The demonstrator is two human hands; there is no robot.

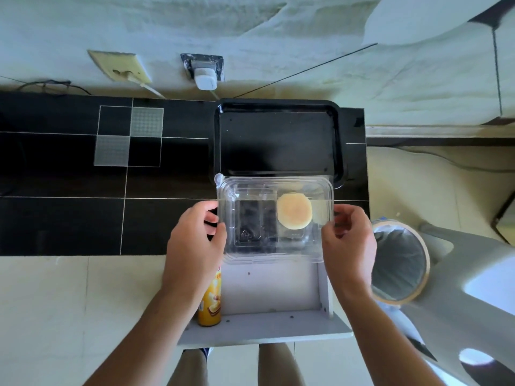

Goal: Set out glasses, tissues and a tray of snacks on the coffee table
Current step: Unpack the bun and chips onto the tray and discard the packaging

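The clear box (274,218) is pinched at its side edges by the left hand (195,240) and right hand (348,240), above the bench (69,176). Thin, light, springy plastic is judged; a gentle rim grip suits. One bun (294,210) lies inside; beyond, the black tray (278,107).

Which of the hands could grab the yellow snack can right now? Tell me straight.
Probably neither at once: the left hand and right hand both grip the clear container. Freed, the left looks closest, as the yellow snack can stands just beneath its wrist, unobstructed.
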